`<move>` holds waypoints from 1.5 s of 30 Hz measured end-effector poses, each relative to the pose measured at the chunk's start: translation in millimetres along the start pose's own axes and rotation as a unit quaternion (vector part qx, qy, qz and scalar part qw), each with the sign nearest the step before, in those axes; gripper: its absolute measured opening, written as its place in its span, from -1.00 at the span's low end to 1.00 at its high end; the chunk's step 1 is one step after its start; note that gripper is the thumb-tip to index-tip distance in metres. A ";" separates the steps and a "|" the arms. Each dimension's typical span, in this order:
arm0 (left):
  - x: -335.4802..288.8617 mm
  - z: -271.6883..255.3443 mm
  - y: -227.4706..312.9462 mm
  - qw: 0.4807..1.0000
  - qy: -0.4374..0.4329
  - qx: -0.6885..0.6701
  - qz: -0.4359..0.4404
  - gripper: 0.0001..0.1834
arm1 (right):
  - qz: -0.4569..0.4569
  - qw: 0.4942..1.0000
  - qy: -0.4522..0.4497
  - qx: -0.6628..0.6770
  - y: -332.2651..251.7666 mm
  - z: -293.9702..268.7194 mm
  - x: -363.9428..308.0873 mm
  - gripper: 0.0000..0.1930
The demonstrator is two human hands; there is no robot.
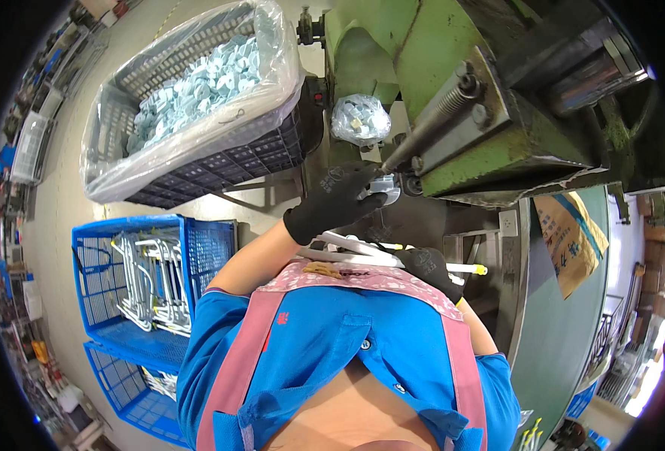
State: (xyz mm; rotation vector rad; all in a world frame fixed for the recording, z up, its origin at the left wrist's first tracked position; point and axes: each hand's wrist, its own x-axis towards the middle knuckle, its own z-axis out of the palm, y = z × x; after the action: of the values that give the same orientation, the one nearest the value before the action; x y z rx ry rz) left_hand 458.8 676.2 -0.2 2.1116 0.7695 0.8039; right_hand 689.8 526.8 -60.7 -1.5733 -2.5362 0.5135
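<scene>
My left hand [336, 199], in a black glove, reaches forward to the green machine [452, 83]. Its fingers are closed on a small pale grey part [385, 188], just below the tip of a slanted metal rod [422, 139] with a spring. Close to my apron, my right hand [428, 264], also gloved in black, grips a white bent tube [359, 246]. One yellow-tipped tube end [468, 269] sticks out to the right of that hand. My right fingers are partly hidden, and how the pale part meets the machine cannot be made out.
A dark crate [231, 161] lined with clear plastic holds many pale parts [204, 86] at the far left. Blue crates [125, 223] with white tubes stand at my left. A clear bag [360, 120] sits by the machine. A brown sack [571, 233] lies on the green table [554, 331].
</scene>
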 end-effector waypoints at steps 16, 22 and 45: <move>-20.9 55.5 3.3 0.949 0.161 0.265 -0.055 -0.59 | -0.135 0.981 0.051 -0.127 82.7 -45.4 -8.1 -0.72; -81.5 14.6 59.4 0.942 0.029 0.281 -0.184 -0.55 | -0.176 0.982 0.038 -0.059 84.0 -60.7 16.9 -0.70; -125.0 2.1 53.7 0.875 0.209 0.334 -0.281 -0.73 | -0.207 0.974 -0.038 -0.079 91.0 -83.4 54.6 -0.51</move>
State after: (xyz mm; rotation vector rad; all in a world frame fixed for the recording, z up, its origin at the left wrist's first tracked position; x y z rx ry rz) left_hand 396.4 555.3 4.6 2.0813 2.0259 0.7265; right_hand 764.6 630.7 -18.2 -1.0278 -2.9135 0.3320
